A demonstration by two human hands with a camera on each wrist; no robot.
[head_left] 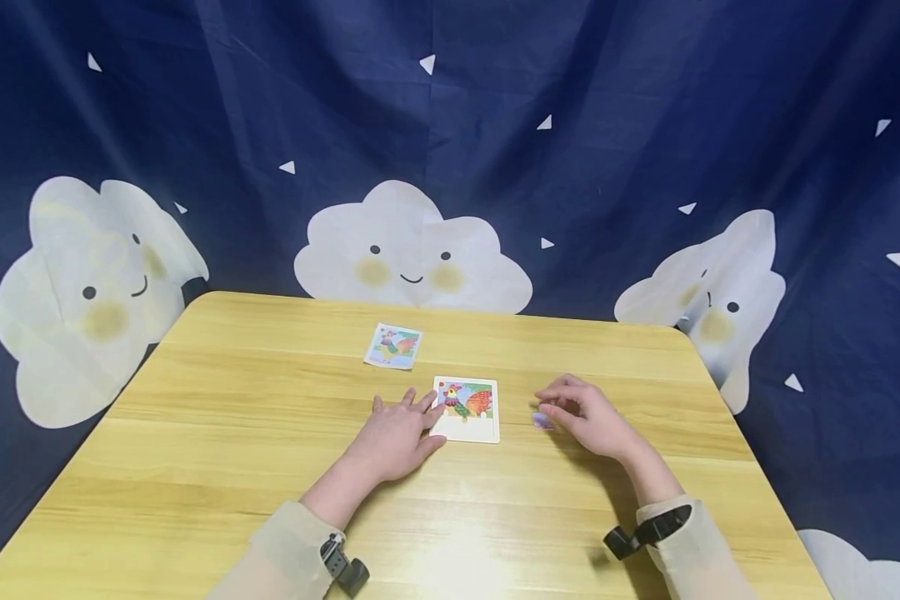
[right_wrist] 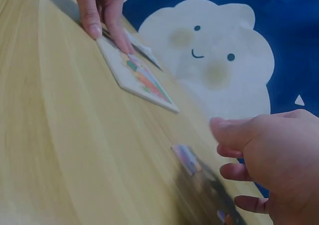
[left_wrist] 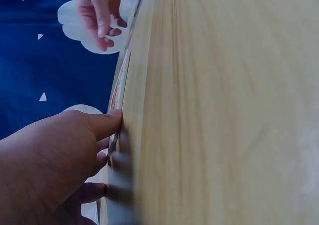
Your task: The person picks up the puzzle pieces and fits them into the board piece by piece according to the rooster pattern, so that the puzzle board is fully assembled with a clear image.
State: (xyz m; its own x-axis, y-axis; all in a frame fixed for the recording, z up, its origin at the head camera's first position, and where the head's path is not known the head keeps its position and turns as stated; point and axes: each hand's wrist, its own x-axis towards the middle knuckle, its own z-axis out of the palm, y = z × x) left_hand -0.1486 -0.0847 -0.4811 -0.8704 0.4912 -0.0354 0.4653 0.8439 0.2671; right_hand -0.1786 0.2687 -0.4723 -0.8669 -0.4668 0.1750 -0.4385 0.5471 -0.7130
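Observation:
A small white-framed jigsaw puzzle [head_left: 471, 428] lies flat on the table, its upper part filled with a colourful rooster and its lower strip white. My left hand [head_left: 397, 440] rests at its left side, fingers spread, with thumb and a fingertip touching the frame. To the right, my right hand [head_left: 587, 419] hovers over a loose puzzle piece [right_wrist: 186, 159] in blue and purple, fingers bent loosely and nothing seen between them. Another piece [right_wrist: 222, 217] shows partly at the bottom of the right wrist view, in the hand's shadow.
Behind the puzzle, to the left, lies a paper picture [head_left: 393, 347] of the same rooster. All of it sits on a wooden table [head_left: 195, 467]. A dark blue curtain [head_left: 435, 100] with smiling clouds hangs along the table's far edge and sides.

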